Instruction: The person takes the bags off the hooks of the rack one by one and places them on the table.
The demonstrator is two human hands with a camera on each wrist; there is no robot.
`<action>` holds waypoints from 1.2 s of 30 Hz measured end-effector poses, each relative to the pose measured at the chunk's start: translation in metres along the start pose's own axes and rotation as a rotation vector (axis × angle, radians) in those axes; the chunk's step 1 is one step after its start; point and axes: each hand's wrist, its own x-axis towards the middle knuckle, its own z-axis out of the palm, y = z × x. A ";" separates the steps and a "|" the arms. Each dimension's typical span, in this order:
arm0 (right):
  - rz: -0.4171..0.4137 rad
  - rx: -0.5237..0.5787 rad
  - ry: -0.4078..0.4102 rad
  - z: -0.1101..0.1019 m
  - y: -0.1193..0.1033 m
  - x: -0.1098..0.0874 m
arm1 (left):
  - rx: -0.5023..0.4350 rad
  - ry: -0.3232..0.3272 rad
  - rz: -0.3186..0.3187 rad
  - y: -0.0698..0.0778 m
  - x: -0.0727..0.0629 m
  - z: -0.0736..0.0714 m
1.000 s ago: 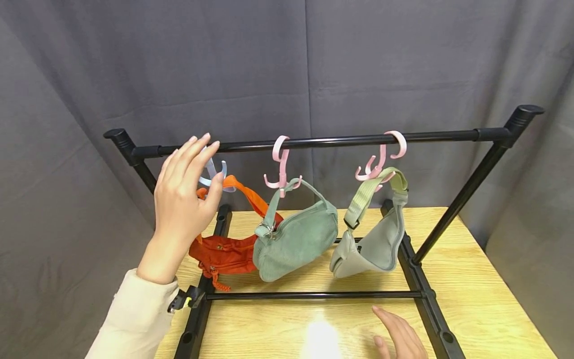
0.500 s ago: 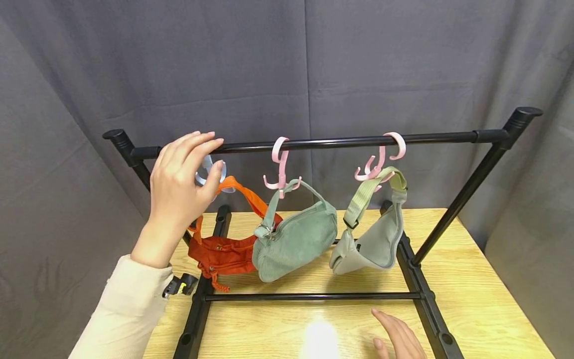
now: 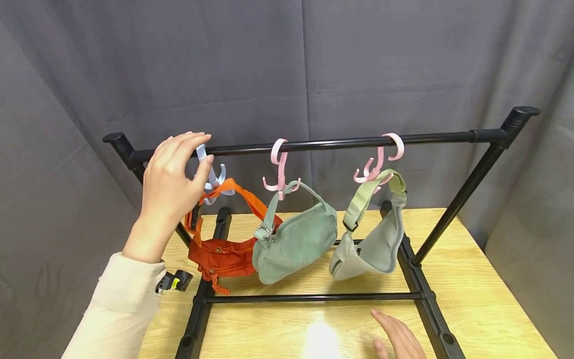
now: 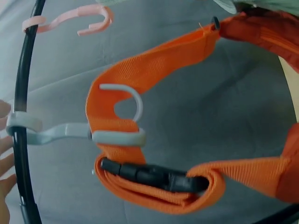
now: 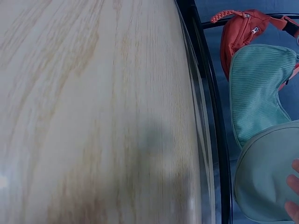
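Note:
My left hand [image 3: 167, 182] is raised at the left part of the black top bar [image 3: 332, 144], fingers extended over it and thumb apart. Beside the fingertips a light blue hook [image 3: 217, 183] hangs on the bar. Over its prongs loops the orange strap [image 4: 163, 65] of a red waist bag [image 3: 228, 257]; the strap's black buckle [image 4: 154, 176] shows in the left wrist view. In the left wrist view, fingers [image 4: 5, 175] lie along the far side of the bar. My right hand [image 3: 400, 338], partly out of frame, hovers low with relaxed fingers over the table.
A green corduroy bag [image 3: 296, 244] hangs from a pink hook [image 3: 281, 172] in the middle. To the right, a grey-green bag [image 3: 367, 252] hangs from another pink hook [image 3: 374, 169]. The black rack stands on a wooden table [image 3: 475, 299], before a grey curtain [image 3: 381, 60].
My left hand has shifted a little left along the bar, thumb drawing away from the blue hook, which shows more fully now. The right hand and the bags have hardly moved.

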 end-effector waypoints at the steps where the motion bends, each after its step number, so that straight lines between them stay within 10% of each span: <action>1: -0.002 -0.005 -0.008 0.000 0.000 0.000 | -0.005 -0.009 0.010 -0.001 0.000 0.000; 14: -0.002 -0.034 -0.050 0.000 0.000 -0.002 | -0.078 -0.134 0.003 -0.015 0.006 -0.005; 36: -0.092 -0.048 -0.152 0.008 -0.013 0.017 | -0.179 0.002 -0.026 -0.014 -0.003 0.007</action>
